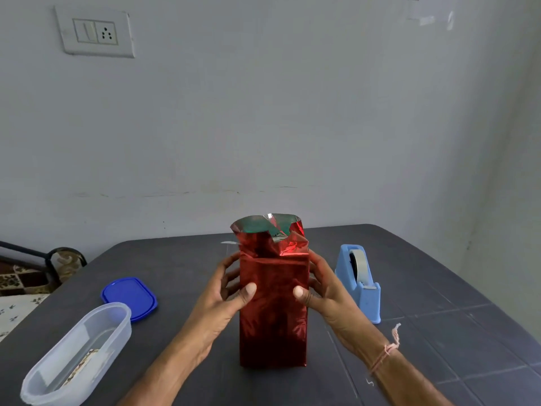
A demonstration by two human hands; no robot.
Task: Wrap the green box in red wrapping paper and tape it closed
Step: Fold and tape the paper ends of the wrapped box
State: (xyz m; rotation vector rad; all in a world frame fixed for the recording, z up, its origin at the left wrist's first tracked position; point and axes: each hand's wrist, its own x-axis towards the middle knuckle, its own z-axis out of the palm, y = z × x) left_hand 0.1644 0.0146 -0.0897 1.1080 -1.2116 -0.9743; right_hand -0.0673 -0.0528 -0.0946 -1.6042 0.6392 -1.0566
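Green box [257,228] stands upright near the middle of the dark grey tabletop [439,288], sheathed on all the sides in view by shiny red wrapping paper [273,317]. Only at the open top does green show, inside the paper's silvery lining. There the paper rises past the box in loose, crumpled flaps, and one flap at the front right is folded inward and catches the light.

Both hands hold the green box by its upper half. The grip of the left hand [225,294] is closed round the left side: the thumb presses flat on the front face and the fingers curl toward the back edge. The grip of the right hand [325,285] mirrors it on the right side, thumb on the front and fingers curled behind. A thin thread band [383,356] is tied round the right wrist.

Just beside the right hand stands a light blue tape dispenser [358,279] with a roll of tape in it. Well apart on the left lie a blue lid [128,297] and, nearer the camera, a clear oval container [79,353] with a scrap of something inside. A small pale strip [229,242] lies on the tabletop behind the box. A switch plate [95,32] sits high on the wall.
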